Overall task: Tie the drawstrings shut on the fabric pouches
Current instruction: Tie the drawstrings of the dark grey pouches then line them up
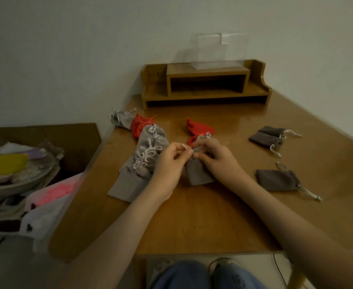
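A small grey pouch (197, 173) lies at the middle of the wooden table (202, 215), its neck lifted between my hands. My left hand (171, 161) pinches a white drawstring end (185, 146) just left of the neck. My right hand (215, 158) pinches the cord at the neck from the right. To the left lies a row of grey pouches (144, 159) with knotted white cords. Red pouches (139, 127) sit behind them, and another red pouch (200, 128) lies behind my hands.
Dark grey pouches with loose cords lie at the right (269, 136) and nearer (277, 180). A wooden desk shelf (204, 84) stands at the back with a clear stand on it. Left of the table sit a bowl of coloured items (15, 170) and plastic bags (50, 201).
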Action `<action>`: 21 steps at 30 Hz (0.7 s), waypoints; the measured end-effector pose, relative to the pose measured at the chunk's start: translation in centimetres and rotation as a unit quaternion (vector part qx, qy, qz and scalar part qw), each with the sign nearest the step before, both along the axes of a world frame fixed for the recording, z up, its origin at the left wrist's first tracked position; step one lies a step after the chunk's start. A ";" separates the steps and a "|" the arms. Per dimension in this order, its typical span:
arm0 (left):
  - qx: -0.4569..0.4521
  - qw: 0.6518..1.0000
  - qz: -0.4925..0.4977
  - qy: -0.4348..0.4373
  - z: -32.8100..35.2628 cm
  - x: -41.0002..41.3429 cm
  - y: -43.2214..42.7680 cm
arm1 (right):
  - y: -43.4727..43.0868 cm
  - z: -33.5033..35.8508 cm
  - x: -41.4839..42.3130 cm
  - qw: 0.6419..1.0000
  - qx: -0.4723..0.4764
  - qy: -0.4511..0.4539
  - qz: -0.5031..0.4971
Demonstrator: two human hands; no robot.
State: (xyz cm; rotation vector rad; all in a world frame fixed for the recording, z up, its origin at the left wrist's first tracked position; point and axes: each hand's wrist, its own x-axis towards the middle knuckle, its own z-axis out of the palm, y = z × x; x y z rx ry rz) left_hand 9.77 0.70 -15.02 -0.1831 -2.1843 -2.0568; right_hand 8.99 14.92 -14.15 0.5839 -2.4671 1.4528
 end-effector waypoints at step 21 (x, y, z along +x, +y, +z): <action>0.022 0.996 -0.046 -0.074 0.3 0.0 -0.2 | -0.1 -0.3 0.2 0.998 0.022 0.050 -0.034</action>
